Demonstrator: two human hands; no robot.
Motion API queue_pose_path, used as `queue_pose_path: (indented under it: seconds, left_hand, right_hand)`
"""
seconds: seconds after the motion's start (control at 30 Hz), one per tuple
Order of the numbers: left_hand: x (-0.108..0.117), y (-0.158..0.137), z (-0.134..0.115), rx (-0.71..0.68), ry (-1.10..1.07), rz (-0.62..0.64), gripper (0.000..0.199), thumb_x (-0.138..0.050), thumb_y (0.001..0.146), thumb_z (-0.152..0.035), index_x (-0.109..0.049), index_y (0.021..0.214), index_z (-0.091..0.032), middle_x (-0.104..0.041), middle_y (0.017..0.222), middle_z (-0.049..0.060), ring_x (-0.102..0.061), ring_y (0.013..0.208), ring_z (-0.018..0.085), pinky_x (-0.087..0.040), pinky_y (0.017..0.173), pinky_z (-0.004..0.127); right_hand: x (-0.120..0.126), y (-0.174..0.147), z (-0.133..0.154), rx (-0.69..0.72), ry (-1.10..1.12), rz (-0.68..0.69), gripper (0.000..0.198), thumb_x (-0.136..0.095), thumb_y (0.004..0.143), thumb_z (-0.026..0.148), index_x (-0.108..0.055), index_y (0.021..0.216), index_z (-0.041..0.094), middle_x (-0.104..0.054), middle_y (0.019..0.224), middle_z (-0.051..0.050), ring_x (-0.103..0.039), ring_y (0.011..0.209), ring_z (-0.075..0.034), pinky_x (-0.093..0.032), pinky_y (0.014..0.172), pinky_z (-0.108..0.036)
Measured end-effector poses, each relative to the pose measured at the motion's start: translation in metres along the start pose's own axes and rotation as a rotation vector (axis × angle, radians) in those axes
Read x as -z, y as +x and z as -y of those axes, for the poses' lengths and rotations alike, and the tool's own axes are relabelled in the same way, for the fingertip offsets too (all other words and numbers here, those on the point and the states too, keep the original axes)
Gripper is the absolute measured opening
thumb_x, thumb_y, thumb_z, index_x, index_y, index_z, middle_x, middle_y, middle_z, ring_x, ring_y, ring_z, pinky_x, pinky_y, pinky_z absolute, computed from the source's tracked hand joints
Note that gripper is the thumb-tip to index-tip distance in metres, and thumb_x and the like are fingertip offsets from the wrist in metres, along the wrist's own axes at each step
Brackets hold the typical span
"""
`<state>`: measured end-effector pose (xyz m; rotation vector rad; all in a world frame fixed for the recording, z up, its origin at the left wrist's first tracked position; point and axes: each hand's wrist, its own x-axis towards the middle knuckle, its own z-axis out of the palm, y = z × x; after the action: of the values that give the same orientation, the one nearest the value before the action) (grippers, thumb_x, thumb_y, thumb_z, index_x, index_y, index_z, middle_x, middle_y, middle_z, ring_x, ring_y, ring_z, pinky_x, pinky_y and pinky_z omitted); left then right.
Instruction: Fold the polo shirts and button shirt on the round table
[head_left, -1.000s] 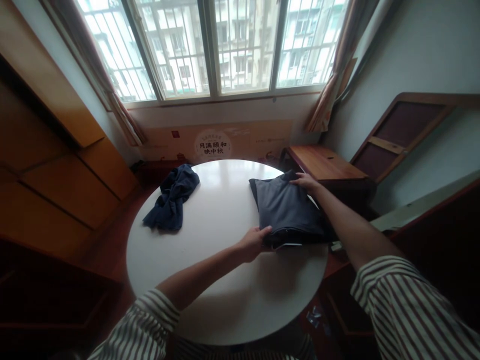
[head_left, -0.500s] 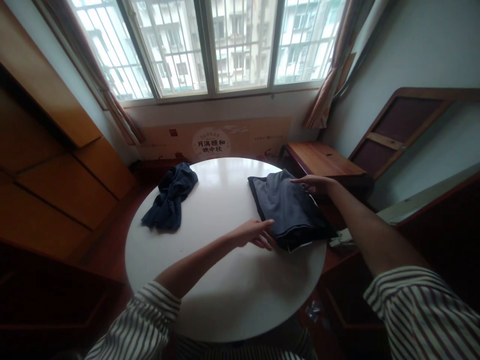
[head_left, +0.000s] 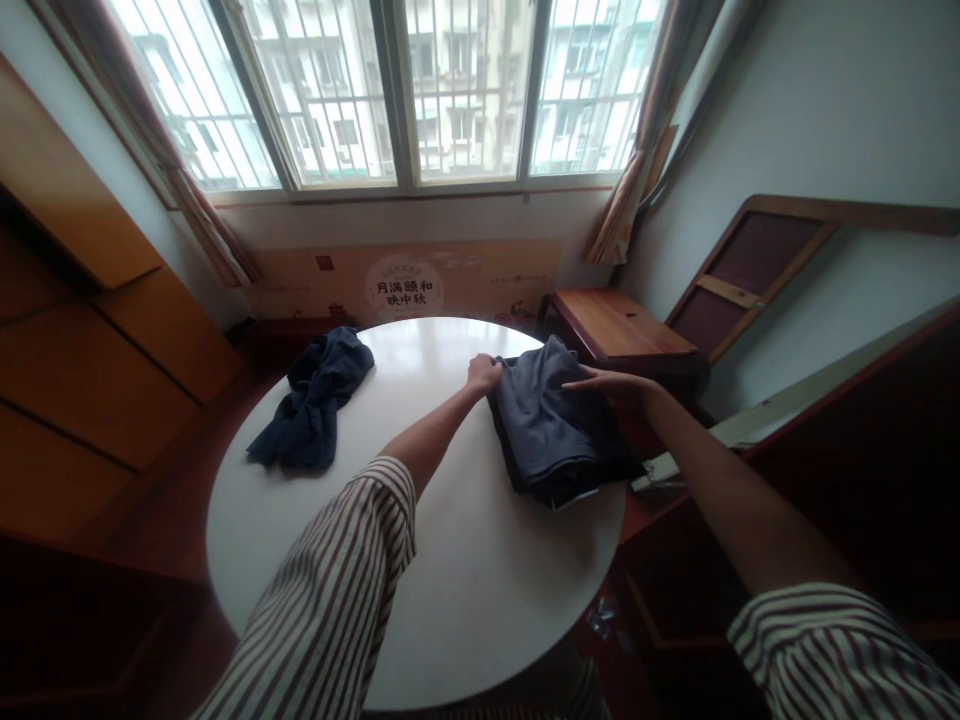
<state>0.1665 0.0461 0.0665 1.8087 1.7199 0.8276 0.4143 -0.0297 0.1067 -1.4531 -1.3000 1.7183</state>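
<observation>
A dark grey folded garment (head_left: 547,410) lies on top of darker folded clothes (head_left: 604,465) at the right side of the round white table (head_left: 427,560). My left hand (head_left: 484,374) is closed on the far left corner of the grey garment, pinching its cloth. On the right edge of the pile rests my right hand (head_left: 619,388), fingers stretched out over the grey cloth and holding nothing. Its lower fingers are partly hidden. A crumpled navy garment (head_left: 315,400) lies by itself at the table's left side.
Beyond the table's far right edge stands a low wooden stool or cabinet (head_left: 615,325). A wooden panel (head_left: 750,275) leans on the right wall. Wooden cupboards (head_left: 97,370) line the left. A printed cardboard sheet (head_left: 465,275) stands below the window.
My left hand has moved from the near left side of the pile to its far left corner and closed on the grey cloth. My right hand stays at the right edge.
</observation>
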Motion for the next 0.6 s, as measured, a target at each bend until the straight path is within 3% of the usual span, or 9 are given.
queue_pose_path:
  seconds: [0.1,0.27,0.4,0.5,0.6]
  left_hand:
    - [-0.002,0.006,0.002,0.015,-0.023,-0.090,0.033,-0.047,0.098,-0.025,-0.070,0.116,-0.011,-0.072,0.118,0.015,-0.066,0.110,0.022,-0.047,0.094,0.027]
    - [0.001,0.012,0.015,0.096,-0.024,-0.145,0.037,-0.041,0.099,-0.024,-0.066,0.121,-0.008,-0.070,0.119,0.018,-0.066,0.112,0.024,-0.047,0.095,0.030]
    - [0.003,-0.001,0.023,0.105,-0.001,-0.140,0.039,-0.050,0.095,-0.024,-0.061,0.128,-0.007,-0.067,0.122,0.021,-0.065,0.113,0.027,-0.047,0.096,0.033]
    - [0.008,-0.013,0.019,-0.108,0.030,-0.121,0.044,-0.052,0.095,-0.023,-0.056,0.137,-0.012,-0.058,0.137,0.018,-0.056,0.126,0.026,-0.040,0.107,0.032]
    - [0.010,-0.017,0.010,-0.485,0.082,0.142,0.039,-0.046,0.096,-0.018,-0.063,0.130,-0.020,-0.060,0.137,0.011,-0.054,0.128,0.023,-0.035,0.113,0.032]
  right_hand:
    - [0.008,-0.006,-0.005,-0.027,-0.048,0.026,0.081,-0.079,0.068,0.012,-0.049,0.140,0.031,-0.073,0.112,-0.002,-0.074,0.088,-0.023,-0.061,0.081,-0.037]
    - [0.013,-0.003,-0.013,0.010,-0.048,-0.097,0.053,-0.078,0.072,0.015,-0.063,0.122,0.023,-0.076,0.099,-0.005,-0.073,0.075,-0.020,-0.061,0.072,-0.031]
    - [0.018,-0.008,-0.017,0.039,-0.054,-0.108,0.038,-0.080,0.072,0.018,-0.068,0.108,0.018,-0.076,0.099,-0.008,-0.073,0.083,-0.021,-0.061,0.075,-0.028]
    - [0.027,-0.022,-0.022,0.002,-0.138,-0.120,0.038,-0.083,0.068,0.019,-0.069,0.103,0.018,-0.076,0.101,-0.008,-0.073,0.088,-0.022,-0.061,0.071,-0.025]
    - [0.033,-0.035,-0.029,-0.059,-0.182,-0.103,0.046,-0.085,0.064,0.018,-0.068,0.106,0.019,-0.076,0.095,-0.006,-0.073,0.077,-0.020,-0.060,0.062,-0.023]
